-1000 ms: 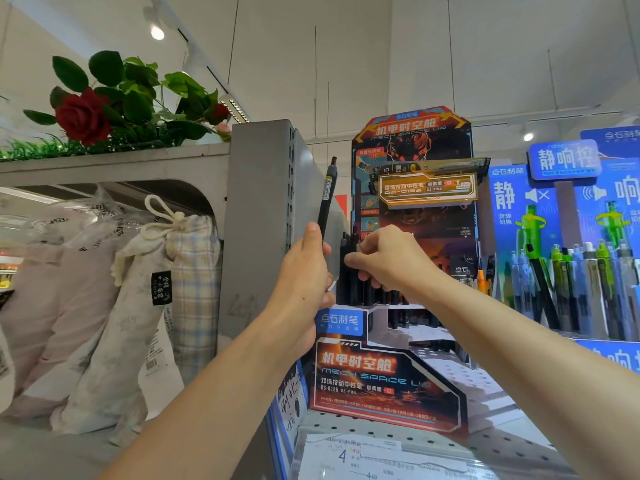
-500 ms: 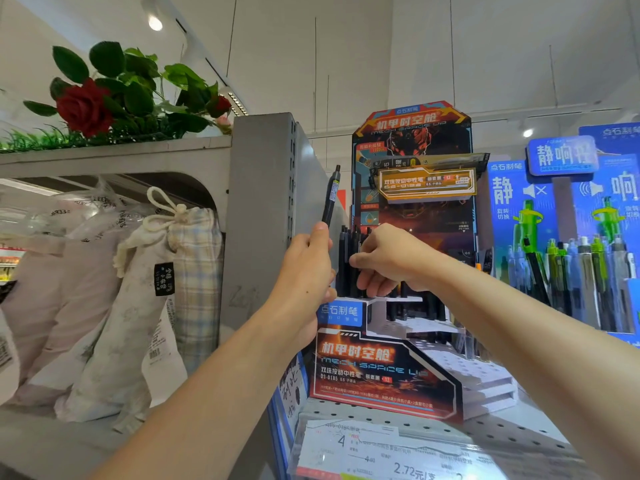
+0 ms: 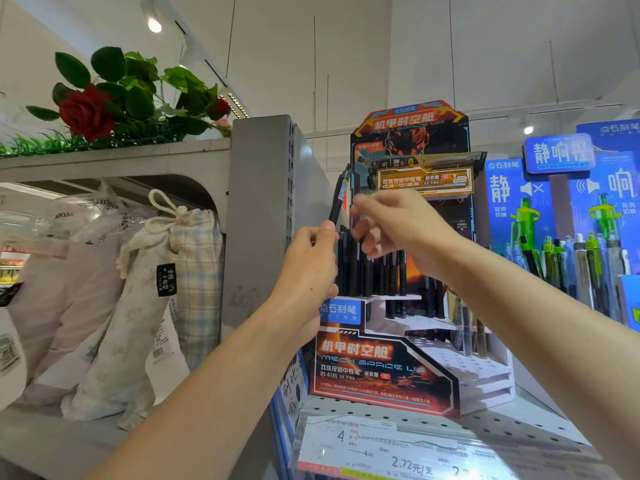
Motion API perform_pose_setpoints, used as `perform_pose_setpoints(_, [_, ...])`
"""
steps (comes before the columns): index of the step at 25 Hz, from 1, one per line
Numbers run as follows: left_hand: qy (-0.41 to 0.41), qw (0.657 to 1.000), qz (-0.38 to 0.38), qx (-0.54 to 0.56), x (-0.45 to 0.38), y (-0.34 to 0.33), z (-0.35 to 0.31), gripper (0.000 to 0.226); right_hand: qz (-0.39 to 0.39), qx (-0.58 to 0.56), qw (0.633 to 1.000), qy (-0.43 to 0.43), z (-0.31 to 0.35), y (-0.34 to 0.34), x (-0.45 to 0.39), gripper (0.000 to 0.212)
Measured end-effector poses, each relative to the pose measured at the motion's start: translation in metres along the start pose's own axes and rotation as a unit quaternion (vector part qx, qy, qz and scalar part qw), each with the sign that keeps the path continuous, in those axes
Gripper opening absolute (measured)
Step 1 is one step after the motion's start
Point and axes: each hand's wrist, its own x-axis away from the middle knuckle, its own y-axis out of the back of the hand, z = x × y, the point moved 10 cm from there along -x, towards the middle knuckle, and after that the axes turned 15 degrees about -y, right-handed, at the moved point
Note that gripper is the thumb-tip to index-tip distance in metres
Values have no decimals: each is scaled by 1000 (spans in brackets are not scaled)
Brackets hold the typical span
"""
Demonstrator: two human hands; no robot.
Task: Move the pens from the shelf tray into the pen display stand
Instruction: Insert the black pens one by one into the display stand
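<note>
Before the stand [image 3: 391,368], left hand [image 3: 308,271] pinches a light, stiff, slick pen [image 3: 337,202] low; blurred right hand [image 3: 398,226] reaches, fingers loose, empty.

Right hand [image 3: 398,230] motion-blurred with finger pose unreadable, held pen [image 3: 337,199] lower end hidden in left hand [image 3: 311,268], price label [image 3: 391,452] cut off at bottom edge

Two bare forearms, no sleeves, hands [image 3: 311,268] [image 3: 398,230] without rings.
</note>
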Motion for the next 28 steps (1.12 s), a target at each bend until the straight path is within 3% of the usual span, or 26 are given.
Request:
perform_pose_setpoints(2, [-11,1000,15,-19,-1,-4,-2,29,40,-87,995,7,10,-1,4,33])
perform_pose_setpoints(6, [-32,998,37,-45,-1,-12,-4,27,47,-83,995,19,18,2,4,24])
perform_pose_setpoints(11, [-30,996,61,-53,13,-9,0,22,-30,-109,993,20,11,33,-4,12])
perform_pose_setpoints(20, [37,980,192,-43,75,-31,42,17,-69,-60,996,0,-20,28,-12,22])
perform_pose_setpoints(28, [27,976,206,-62,93,-33,57,14,-80,-9,997,-15,-23,18,-14,34])
